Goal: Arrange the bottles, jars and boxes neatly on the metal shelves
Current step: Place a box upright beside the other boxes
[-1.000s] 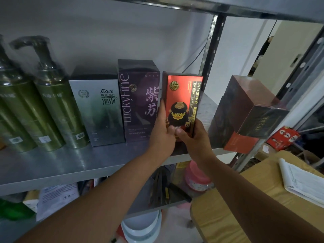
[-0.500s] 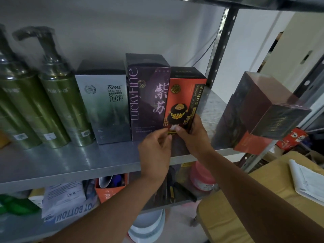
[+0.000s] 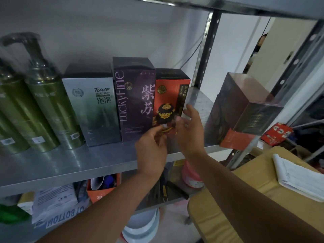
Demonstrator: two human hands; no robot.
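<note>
You face a grey metal shelf [image 3: 70,165] against a pale wall, with another shelf board [image 3: 228,4] overhead and a perforated upright post [image 3: 206,50] behind and to the right of the red box [image 3: 168,95]. That red box stands upright on the shelf, its left side touching the taller purple box [image 3: 133,102]. Your left hand [image 3: 150,149] is raised in front of the red box's lower left corner, fingers half curled with the tips at the box's lower front. Motion blur hides whether they pinch it or only touch it, so I cannot tell. Your right hand [image 3: 191,130] is at the red box's right edge, palm turned toward it, fingers straight and spread, gripping nothing. Left of the purple box stands a grey-green box [image 3: 91,111], and further left the green pump bottles [image 3: 47,109]. Well to the right of the red box, a dark film-wrapped box [image 3: 245,109] sits turned at an angle, overhanging the shelf's front corner. Below the red box, on the lower shelf, are a pink jar [image 3: 190,174] and an orange box [image 3: 103,190]. Down to the right is a yellow-covered table [image 3: 228,199] with a notepad [image 3: 298,178] on it.
</note>
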